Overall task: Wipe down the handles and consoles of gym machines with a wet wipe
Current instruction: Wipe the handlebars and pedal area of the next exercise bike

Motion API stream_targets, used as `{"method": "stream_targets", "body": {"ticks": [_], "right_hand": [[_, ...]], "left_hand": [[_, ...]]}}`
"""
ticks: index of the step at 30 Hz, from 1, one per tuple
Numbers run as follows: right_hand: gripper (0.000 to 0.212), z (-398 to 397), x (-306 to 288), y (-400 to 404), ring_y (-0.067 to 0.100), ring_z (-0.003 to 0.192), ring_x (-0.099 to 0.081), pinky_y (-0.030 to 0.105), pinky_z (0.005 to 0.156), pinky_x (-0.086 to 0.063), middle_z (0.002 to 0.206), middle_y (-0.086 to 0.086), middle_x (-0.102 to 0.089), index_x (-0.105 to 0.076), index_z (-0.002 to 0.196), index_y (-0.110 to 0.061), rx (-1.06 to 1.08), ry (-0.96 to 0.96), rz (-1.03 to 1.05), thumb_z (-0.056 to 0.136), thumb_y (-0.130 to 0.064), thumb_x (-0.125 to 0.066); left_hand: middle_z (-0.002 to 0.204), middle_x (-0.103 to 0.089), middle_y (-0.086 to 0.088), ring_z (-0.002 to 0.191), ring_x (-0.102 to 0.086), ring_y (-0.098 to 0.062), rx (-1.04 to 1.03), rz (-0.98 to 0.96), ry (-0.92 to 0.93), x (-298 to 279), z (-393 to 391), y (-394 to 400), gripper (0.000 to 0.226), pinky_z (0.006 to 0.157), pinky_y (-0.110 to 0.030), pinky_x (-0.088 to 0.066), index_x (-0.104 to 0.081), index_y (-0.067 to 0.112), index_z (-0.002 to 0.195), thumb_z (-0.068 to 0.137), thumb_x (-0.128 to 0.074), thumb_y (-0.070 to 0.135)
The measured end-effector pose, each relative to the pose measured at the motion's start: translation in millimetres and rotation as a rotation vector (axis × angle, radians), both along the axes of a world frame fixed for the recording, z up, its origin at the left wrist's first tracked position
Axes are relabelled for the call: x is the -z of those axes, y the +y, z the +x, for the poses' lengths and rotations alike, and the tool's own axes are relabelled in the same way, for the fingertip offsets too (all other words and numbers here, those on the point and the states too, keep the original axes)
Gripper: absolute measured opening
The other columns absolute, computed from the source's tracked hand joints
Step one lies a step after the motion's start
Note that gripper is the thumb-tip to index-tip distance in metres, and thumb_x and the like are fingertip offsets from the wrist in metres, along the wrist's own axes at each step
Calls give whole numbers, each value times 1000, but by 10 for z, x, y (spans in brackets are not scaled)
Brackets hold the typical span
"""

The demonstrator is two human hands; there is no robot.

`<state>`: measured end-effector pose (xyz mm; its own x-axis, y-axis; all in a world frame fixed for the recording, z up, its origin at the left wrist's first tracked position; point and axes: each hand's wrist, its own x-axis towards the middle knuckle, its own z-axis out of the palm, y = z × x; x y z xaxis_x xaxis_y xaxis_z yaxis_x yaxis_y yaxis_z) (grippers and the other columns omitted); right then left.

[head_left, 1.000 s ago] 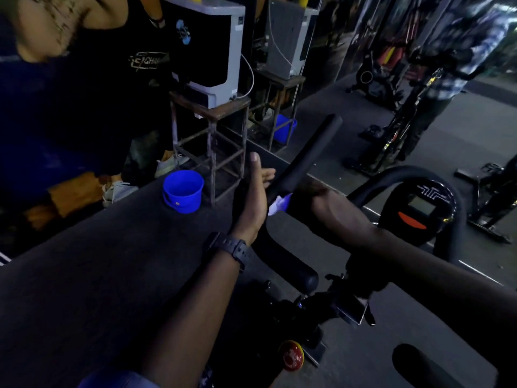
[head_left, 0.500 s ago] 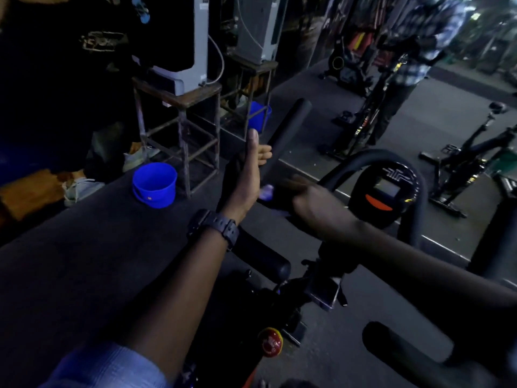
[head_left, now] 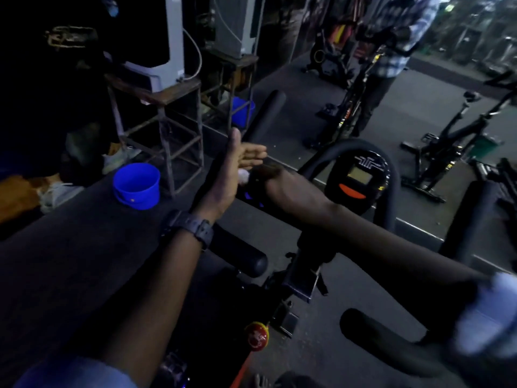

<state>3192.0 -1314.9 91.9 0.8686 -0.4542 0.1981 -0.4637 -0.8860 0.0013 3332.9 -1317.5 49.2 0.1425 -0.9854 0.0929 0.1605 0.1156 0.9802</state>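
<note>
I stand over an exercise bike with black padded handlebars. My left hand [head_left: 233, 166] is held flat and upright beside the left handle [head_left: 265, 110], fingers straight, holding nothing. My right hand [head_left: 279, 182] curls over that handle's lower part, pressing a white wet wipe [head_left: 243, 175] against the bar; only a small bit of the wipe shows. The console [head_left: 359, 177] with a small screen and orange button sits to the right, inside the looped bar. A dark watch is on my left wrist.
A blue bucket [head_left: 137, 186] stands on the dark floor at left, beside a metal stand [head_left: 173, 119] carrying a white appliance. A person in a checked shirt [head_left: 397, 37] stands at another bike farther back. More bikes [head_left: 458, 135] are at right. A red knob [head_left: 257, 336] sits below.
The view has shifted right and slightly down. My left hand has opened out flatter beside the handle. My right hand stays on the bar with the wipe, a little lower along it.
</note>
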Motion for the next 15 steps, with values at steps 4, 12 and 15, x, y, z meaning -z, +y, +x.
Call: {"method": "stream_targets", "body": {"ticks": [4,12,15], "right_hand": [[30,-397,60,68,11,98,-62,29,83,-49,109,-2,-65,-63,111,-24,-18,101,-141,103,-45,-43],[33,-543,259,119,28,104,-56,41,75,-55,116,14,-58,-64,118,-4,211,91,-98,91,-23,-67],[28,-380,139,236,33,95,-54,41,57,-54,114,16,-59,-68,103,4,99,85,-150,88,-20,-69]], "left_hand": [[108,-71,-4,99,-66,-12,-17,-32,-30,43,-1,2,75,88,-22,-47,-68,18,103,89,-9,62],[106,-71,-7,95,-67,-13,12,-40,-69,36,-26,3,80,87,-21,-47,-68,11,107,85,-11,64],[106,-74,-6,98,-70,-14,21,-64,-101,90,0,19,80,85,-18,-47,-70,16,102,86,-15,71]]}}
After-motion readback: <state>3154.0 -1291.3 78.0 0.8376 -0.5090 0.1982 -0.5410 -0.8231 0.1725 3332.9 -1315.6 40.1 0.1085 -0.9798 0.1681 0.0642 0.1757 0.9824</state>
